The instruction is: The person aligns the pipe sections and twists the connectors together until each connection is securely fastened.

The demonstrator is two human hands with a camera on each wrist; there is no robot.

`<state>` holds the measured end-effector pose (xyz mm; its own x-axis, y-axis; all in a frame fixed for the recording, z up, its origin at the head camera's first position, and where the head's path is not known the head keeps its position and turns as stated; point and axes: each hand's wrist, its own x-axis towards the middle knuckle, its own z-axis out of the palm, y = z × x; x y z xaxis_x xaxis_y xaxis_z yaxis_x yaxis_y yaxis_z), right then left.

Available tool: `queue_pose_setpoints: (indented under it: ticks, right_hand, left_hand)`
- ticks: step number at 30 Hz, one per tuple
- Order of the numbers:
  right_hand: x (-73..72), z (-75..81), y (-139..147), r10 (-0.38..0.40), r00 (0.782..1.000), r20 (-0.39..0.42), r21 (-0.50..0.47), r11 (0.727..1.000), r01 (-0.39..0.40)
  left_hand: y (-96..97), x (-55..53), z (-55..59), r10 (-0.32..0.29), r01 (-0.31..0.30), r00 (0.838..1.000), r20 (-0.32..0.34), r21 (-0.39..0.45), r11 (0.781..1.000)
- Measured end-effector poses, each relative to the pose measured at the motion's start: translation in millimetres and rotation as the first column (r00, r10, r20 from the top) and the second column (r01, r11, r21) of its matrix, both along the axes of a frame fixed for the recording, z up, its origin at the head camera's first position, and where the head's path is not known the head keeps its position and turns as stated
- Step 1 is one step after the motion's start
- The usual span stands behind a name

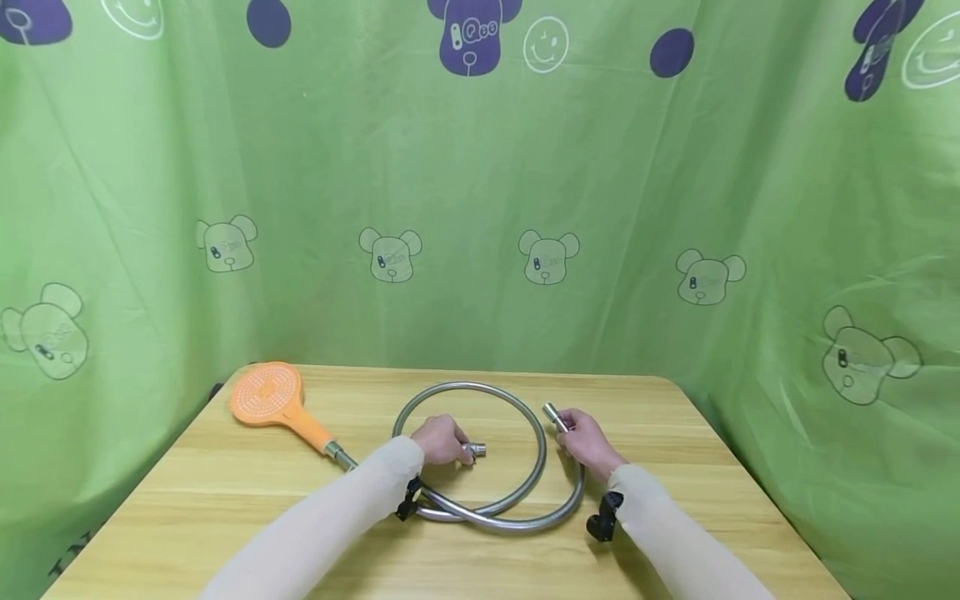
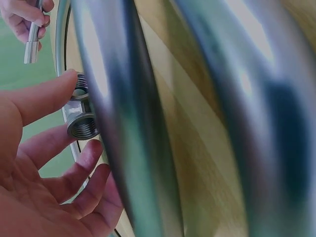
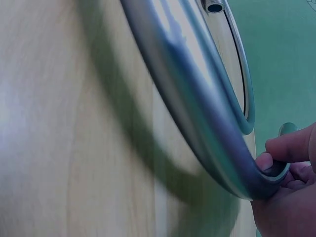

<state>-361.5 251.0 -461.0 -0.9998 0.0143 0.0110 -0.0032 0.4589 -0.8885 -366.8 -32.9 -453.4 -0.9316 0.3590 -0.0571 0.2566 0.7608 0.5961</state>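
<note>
My left hand (image 1: 441,439) pinches a small metal pipe fitting (image 1: 477,449) inside the loop of a silver shower hose (image 1: 468,385). In the left wrist view, the fitting shows two threaded openings, with the thumb on one side and a finger on the other. Out to the right, my right hand (image 1: 592,442) grips the free end of the hose, thumb and fingers round it. Its metal connector (image 1: 553,414) sticks out past the fingers, toward the back left. The other hose end joins the handle of an orange shower head (image 1: 266,393) at the back left.
The hose lies looped over the wooden table (image 1: 660,533), crossing itself near my left wrist. A green patterned curtain (image 1: 465,325) hangs behind the table and along both sides. Black cameras (image 1: 604,518) are strapped to the wrists.
</note>
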Motion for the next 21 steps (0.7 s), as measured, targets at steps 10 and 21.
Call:
queue_pose_setpoints:
  ticks: [10,21]
  right_hand:
    - [-4.6,-0.3,-4.0,-0.022,1.0,0.002,0.02,1.0,0.022]
    - [-8.1,5.3,-11.2,-0.097,0.995,-0.001,0.077,0.992,0.097]
  left_hand:
    - [-0.5,1.0,1.5,0.024,-0.026,0.999,0.029,0.062,0.998]
    - [-0.8,-1.4,2.1,0.031,-0.035,0.999,0.041,0.084,0.996]
